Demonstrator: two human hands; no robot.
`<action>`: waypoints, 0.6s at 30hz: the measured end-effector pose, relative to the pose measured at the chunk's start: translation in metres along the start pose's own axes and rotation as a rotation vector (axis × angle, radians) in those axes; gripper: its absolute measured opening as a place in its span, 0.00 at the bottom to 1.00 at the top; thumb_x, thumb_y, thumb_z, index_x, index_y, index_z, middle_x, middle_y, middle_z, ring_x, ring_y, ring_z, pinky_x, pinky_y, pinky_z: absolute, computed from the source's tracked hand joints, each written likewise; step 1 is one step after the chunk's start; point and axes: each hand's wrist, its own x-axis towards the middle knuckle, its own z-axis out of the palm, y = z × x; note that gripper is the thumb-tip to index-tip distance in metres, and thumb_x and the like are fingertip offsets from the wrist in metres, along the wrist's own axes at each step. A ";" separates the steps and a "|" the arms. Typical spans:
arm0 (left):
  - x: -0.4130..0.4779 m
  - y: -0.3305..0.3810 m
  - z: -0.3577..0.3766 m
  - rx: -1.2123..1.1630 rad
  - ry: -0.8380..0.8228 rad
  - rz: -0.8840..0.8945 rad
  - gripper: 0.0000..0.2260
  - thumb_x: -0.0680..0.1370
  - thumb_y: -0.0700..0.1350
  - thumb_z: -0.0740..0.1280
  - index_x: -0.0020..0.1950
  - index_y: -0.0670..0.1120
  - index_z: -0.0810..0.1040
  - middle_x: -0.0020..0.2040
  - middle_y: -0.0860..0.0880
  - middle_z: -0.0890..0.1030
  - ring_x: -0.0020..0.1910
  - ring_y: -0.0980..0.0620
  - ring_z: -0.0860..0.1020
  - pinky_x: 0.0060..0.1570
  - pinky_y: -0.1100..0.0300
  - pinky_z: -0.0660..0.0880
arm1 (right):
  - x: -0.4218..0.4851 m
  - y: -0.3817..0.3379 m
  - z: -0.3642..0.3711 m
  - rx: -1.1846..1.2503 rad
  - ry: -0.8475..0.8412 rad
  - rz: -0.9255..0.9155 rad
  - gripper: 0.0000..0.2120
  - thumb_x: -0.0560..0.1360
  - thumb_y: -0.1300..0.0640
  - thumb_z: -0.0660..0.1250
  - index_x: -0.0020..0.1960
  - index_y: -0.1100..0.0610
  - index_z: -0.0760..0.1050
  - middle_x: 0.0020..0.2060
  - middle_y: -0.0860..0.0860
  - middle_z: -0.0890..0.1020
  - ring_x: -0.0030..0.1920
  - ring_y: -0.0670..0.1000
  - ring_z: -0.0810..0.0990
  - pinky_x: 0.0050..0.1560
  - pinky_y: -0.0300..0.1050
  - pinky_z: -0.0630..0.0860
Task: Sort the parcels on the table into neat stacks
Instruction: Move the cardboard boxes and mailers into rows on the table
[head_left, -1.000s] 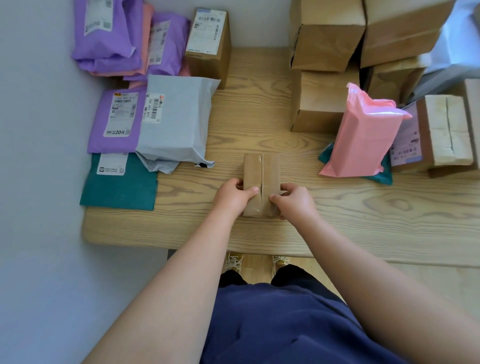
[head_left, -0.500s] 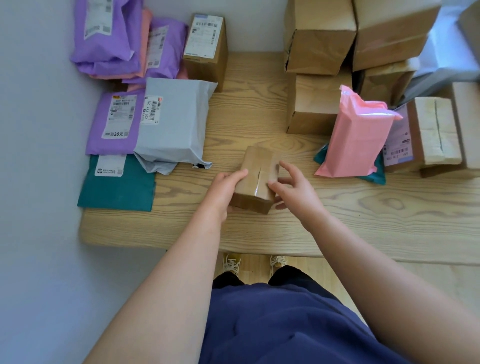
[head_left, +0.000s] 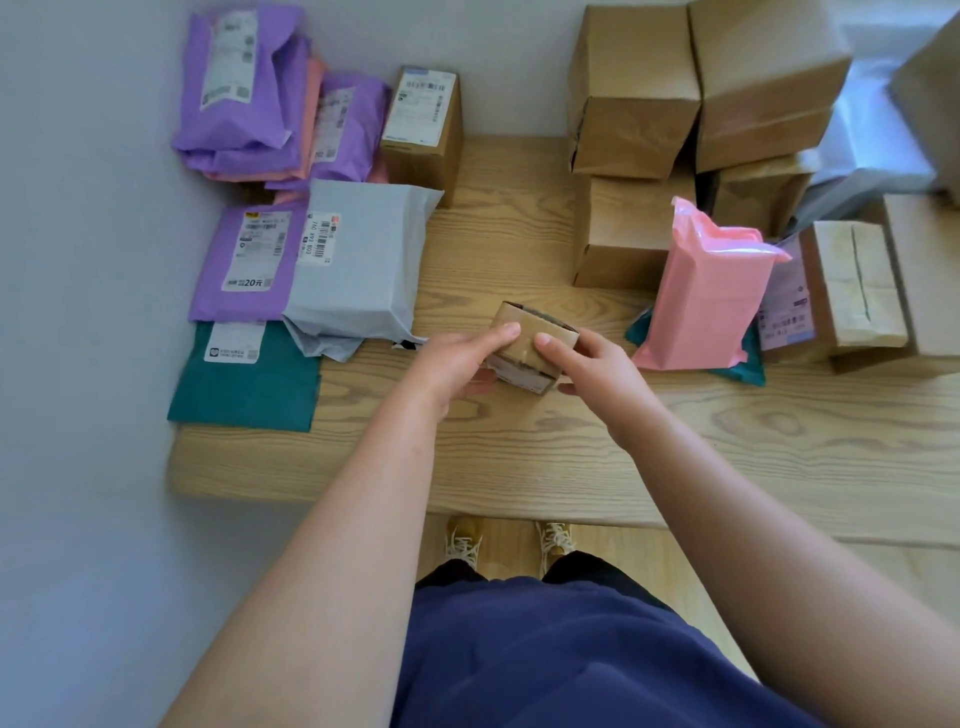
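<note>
Left hand (head_left: 457, 358) and right hand (head_left: 597, 369) grip small box (head_left: 530, 340), long axis seemingly upended.

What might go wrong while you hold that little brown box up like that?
The small brown cardboard box is tilted and pinched by the left hand and right hand, so it might slip onto the wooden table. Carried right, it might bump the upright pink plastic mailer and topple it.

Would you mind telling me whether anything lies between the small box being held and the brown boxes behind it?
Nothing visible: only bare table separates the small box from the brown boxes; the pink parcel stands off to the right.
</note>
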 end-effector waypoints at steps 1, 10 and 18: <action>-0.001 -0.001 0.000 0.013 0.004 0.018 0.12 0.73 0.57 0.75 0.50 0.50 0.84 0.49 0.50 0.85 0.51 0.51 0.83 0.58 0.53 0.79 | 0.000 0.000 0.001 0.018 0.001 0.000 0.15 0.76 0.42 0.70 0.58 0.47 0.79 0.51 0.43 0.85 0.53 0.45 0.82 0.56 0.45 0.80; 0.007 0.009 0.005 0.173 0.070 0.091 0.14 0.73 0.63 0.71 0.46 0.54 0.81 0.50 0.52 0.84 0.52 0.50 0.82 0.60 0.51 0.77 | 0.010 -0.009 -0.003 0.047 0.026 0.012 0.10 0.75 0.42 0.71 0.50 0.48 0.79 0.47 0.46 0.85 0.50 0.47 0.84 0.56 0.47 0.81; 0.010 0.002 0.005 0.042 0.030 0.042 0.41 0.60 0.74 0.70 0.66 0.51 0.77 0.62 0.53 0.81 0.62 0.52 0.78 0.68 0.49 0.71 | 0.012 0.018 -0.013 -0.080 -0.252 0.004 0.44 0.65 0.37 0.79 0.75 0.43 0.63 0.70 0.42 0.72 0.69 0.44 0.71 0.70 0.49 0.68</action>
